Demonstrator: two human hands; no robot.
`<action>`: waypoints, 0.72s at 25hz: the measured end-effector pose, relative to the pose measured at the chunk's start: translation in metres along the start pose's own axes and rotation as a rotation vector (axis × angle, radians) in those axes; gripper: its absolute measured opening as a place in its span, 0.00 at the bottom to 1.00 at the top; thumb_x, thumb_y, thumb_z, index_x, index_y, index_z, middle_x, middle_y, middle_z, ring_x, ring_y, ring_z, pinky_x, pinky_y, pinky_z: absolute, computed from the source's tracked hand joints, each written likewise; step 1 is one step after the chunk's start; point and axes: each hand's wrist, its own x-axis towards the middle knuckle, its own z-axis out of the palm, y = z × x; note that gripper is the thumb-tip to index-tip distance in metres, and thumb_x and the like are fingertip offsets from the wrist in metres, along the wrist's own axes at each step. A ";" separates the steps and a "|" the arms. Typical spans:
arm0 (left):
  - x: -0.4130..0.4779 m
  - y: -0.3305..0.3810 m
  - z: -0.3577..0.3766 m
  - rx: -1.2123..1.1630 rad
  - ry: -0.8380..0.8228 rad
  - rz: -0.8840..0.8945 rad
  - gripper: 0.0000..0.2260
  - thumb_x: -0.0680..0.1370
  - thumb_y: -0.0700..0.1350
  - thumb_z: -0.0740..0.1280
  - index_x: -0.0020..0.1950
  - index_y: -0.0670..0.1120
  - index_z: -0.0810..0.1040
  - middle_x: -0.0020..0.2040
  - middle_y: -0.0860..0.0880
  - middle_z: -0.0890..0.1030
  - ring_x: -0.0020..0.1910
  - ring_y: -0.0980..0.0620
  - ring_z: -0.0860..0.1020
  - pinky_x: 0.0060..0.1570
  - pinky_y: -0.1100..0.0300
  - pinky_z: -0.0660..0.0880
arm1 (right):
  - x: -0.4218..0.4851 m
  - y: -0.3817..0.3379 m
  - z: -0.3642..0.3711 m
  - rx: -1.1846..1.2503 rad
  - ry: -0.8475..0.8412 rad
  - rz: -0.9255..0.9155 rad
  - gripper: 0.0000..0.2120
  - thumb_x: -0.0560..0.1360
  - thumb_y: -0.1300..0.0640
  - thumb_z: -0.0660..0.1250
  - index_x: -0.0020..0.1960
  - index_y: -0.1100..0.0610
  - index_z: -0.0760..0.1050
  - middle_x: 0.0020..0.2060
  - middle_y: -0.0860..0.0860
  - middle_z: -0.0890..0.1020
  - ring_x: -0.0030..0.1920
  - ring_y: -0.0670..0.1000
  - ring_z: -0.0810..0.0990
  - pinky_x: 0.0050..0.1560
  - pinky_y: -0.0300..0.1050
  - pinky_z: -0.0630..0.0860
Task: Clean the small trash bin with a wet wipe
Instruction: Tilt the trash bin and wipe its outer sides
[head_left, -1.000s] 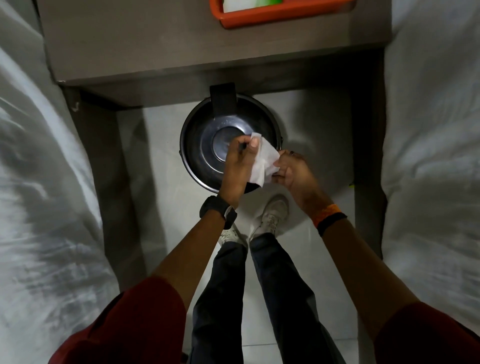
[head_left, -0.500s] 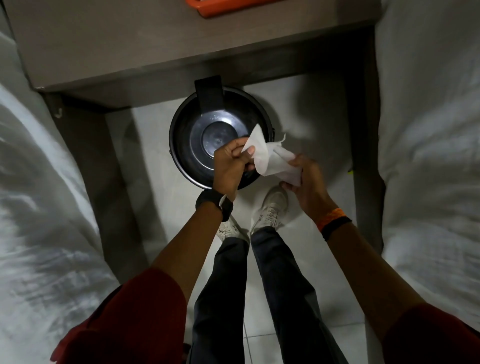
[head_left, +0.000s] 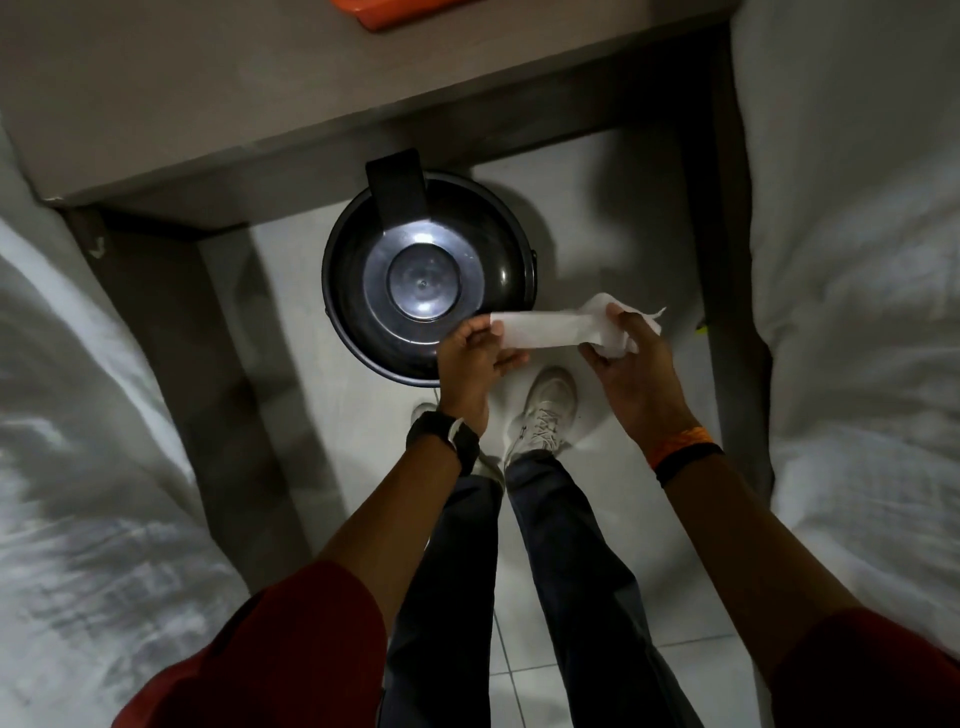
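My fingers (head_left: 496, 332) on the left hand (head_left: 470, 364) pinch one end of the wet wipe (head_left: 550, 330); the right hand (head_left: 636, 371) grips the other, bunched end. I hold it stretched into a strip, long axis running left to right, above the floor (head_left: 613, 239) beside the round black trash bin (head_left: 423, 275), which shows a bare shiny bottom.

Bedroom — white bedding (head_left: 93, 467) either side, bedside table (head_left: 208, 104) between, tiled floor (head_left: 597, 675).
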 end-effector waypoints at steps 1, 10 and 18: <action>0.001 -0.010 0.008 0.108 0.005 -0.017 0.03 0.82 0.35 0.63 0.56 0.39 0.74 0.47 0.41 0.81 0.32 0.52 0.84 0.38 0.57 0.84 | 0.005 0.000 -0.009 0.063 0.014 0.016 0.16 0.78 0.61 0.67 0.65 0.61 0.74 0.58 0.57 0.82 0.61 0.55 0.82 0.64 0.52 0.79; 0.040 -0.046 -0.042 1.979 0.075 0.704 0.48 0.66 0.57 0.78 0.80 0.49 0.57 0.80 0.40 0.58 0.79 0.36 0.59 0.73 0.33 0.58 | 0.026 0.027 -0.015 -0.209 0.215 -0.178 0.09 0.77 0.64 0.70 0.55 0.56 0.78 0.47 0.50 0.83 0.42 0.46 0.86 0.40 0.41 0.83; 0.059 -0.035 -0.039 1.922 0.210 0.812 0.43 0.71 0.41 0.72 0.81 0.47 0.52 0.81 0.37 0.55 0.80 0.33 0.54 0.70 0.24 0.57 | 0.030 0.059 -0.028 -0.203 0.124 -0.217 0.06 0.82 0.59 0.64 0.51 0.53 0.81 0.44 0.49 0.86 0.45 0.47 0.86 0.47 0.49 0.84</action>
